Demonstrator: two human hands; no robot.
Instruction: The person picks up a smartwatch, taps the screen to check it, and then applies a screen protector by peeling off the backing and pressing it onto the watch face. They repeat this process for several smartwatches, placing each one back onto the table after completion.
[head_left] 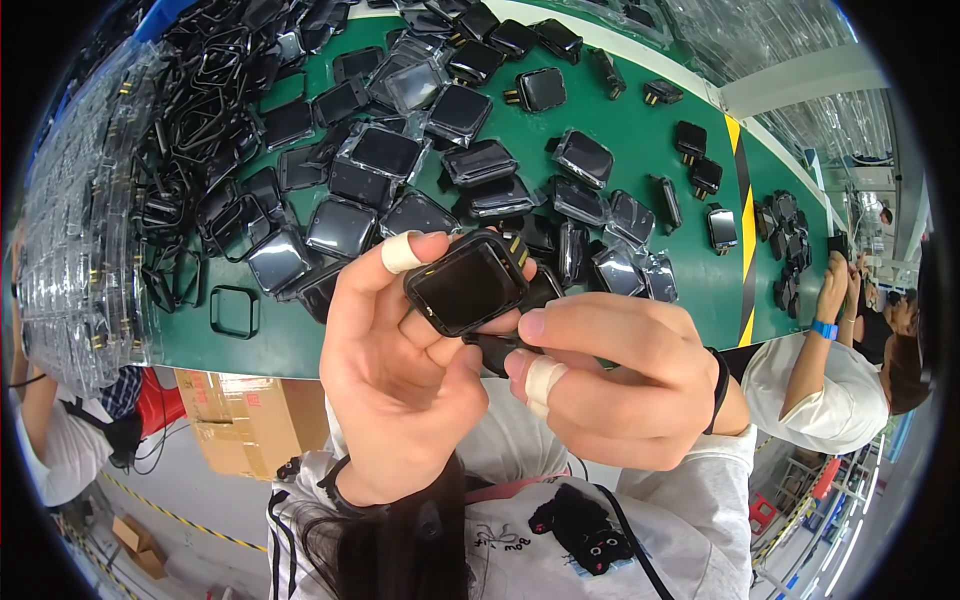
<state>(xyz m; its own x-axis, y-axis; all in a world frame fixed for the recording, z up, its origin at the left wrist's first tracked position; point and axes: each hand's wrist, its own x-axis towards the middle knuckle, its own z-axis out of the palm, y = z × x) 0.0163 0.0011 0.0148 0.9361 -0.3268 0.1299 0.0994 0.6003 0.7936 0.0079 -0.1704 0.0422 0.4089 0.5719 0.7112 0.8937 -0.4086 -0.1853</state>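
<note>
The left hand (400, 400) is closed around a screen (467, 287), dark face up, while the right hand (630, 380) pinches a dark piece (495, 352) just below it. Both wear pale finger covers. Under and beyond them spreads a green table (640, 140), strewn with more screens (345, 225), many in clear film. Left of the left hand lie a lone frame (213, 310) and, farther off, a tangled frame heap (215, 90) beside stacked clear trays (85, 220). Right of the right hand, striped tape (744, 210) crosses the table; past it sits a co-worker (820, 395) (blue band on one wrist). A carton (240, 425) stands on the floor, below and left of the left hand.

The right fingers cover much of the dark piece, so its shape is unclear. Another person (70, 450), far left, is cut off by the rim.
</note>
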